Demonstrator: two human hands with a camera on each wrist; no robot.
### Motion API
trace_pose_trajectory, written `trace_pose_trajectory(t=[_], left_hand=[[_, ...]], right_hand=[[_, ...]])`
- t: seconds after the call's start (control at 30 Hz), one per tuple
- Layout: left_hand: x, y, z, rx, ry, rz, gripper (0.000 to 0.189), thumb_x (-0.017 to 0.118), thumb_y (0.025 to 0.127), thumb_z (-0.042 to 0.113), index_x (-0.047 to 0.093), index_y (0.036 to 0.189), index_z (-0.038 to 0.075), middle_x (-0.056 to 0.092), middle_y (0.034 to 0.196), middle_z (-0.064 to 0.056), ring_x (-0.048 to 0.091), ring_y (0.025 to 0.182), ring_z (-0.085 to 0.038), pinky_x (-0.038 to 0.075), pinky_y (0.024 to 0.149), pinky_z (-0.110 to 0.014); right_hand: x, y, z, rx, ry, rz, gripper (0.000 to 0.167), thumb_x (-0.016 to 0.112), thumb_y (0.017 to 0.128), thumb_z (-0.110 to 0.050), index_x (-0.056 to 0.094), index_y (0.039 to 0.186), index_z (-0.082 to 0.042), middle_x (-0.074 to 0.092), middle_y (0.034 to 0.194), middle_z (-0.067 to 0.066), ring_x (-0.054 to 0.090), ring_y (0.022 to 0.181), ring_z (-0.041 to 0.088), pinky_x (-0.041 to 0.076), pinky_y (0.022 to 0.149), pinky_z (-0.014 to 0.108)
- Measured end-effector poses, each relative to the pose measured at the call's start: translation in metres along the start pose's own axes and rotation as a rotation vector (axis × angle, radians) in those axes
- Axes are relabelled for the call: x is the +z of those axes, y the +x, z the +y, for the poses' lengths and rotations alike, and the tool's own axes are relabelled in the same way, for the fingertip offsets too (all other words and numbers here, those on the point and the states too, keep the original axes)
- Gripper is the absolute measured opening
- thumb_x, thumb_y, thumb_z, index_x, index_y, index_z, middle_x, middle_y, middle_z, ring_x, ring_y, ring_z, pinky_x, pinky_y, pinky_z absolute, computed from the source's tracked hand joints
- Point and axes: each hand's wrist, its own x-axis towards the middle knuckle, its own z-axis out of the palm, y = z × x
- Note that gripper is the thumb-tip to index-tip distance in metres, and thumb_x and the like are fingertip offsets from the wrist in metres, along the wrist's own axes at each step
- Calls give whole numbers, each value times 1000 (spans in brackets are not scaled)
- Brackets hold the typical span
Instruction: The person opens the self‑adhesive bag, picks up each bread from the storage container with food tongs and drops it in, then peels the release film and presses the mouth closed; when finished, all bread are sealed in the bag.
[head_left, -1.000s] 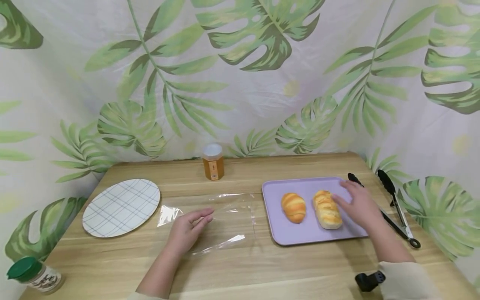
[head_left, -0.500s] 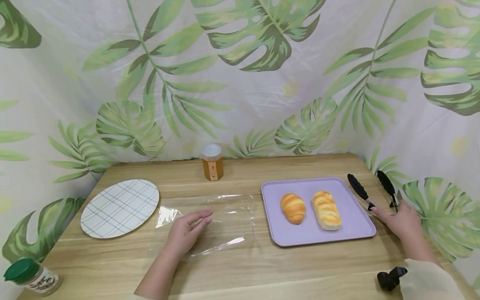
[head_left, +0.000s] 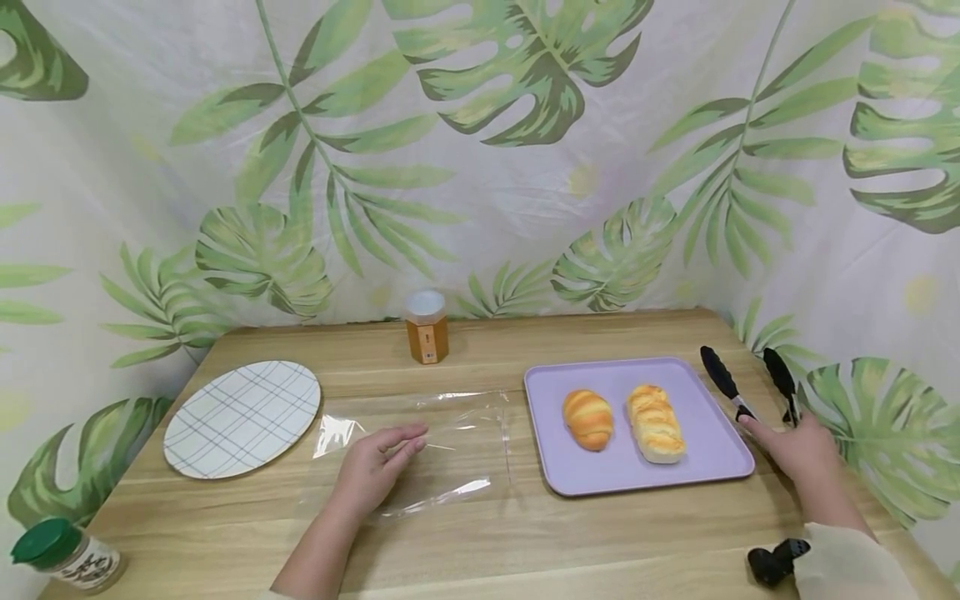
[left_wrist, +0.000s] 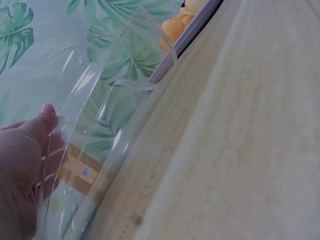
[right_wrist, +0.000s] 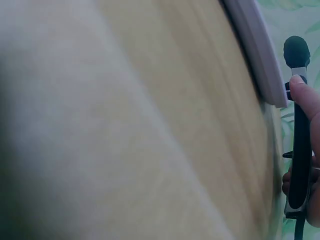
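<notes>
From my end of the link, the head camera showed me the person's right hand over at three o'clock on the wooden table, its thumb and fingers wrapped round the tongs; their two black tips pointed toward twelve and stood apart. The left hand, toward seven, had bent fingers holding the clear plastic bag, the film crossing them in the left wrist view; I couldn't tell how tightly they pinched. The bag spread from that hand toward three, its far edge near the lilac tray. On the tray lay a round roll and, at three o'clock from it, a longer loaf. The tray's side stood just beside the tongs at nine from the right hand, the tightest spot I could see, while leaf-printed cloth walled off twelve and hung close on the right. From the left hand, an amber jar stood at one, a checked plate lay between nine and ten, and a green-lidded shaker sat between eight and nine. A small black device showed beside the right sleeve, near five o'clock.
</notes>
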Motion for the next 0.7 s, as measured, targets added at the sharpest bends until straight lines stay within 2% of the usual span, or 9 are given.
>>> trace_pose_trajectory(t=[0.27, 0.4, 0.7], left_hand=[[0, 0, 1, -23, -9, -16, 20, 70, 90, 22, 75, 108, 13, 74, 112, -5, 68, 111, -28, 53, 99, -48], [0, 1, 2, -23, -15, -29, 21, 70, 91, 23, 75, 109, 12, 74, 112, -5, 68, 111, -28, 52, 100, -48], [0, 0, 1, -27, -15, -38, 21, 70, 91, 23, 75, 108, 13, 74, 112, -4, 68, 112, -28, 52, 100, -48]], right_hand=[[-6, -32, -13, -43, 16, 18, 126, 54, 82, -76, -3, 148, 15, 11, 145, 50, 19, 130, 68, 25, 106, 75], [-6, -56, -22, -101, 14, 46, 122, 57, 84, -72, 2, 149, 15, 17, 143, 51, 23, 128, 68, 26, 105, 76], [4, -112, -38, -189, -24, -14, 118, 62, 84, -67, 9, 148, 17, 23, 141, 51, 28, 126, 67, 28, 104, 75]])
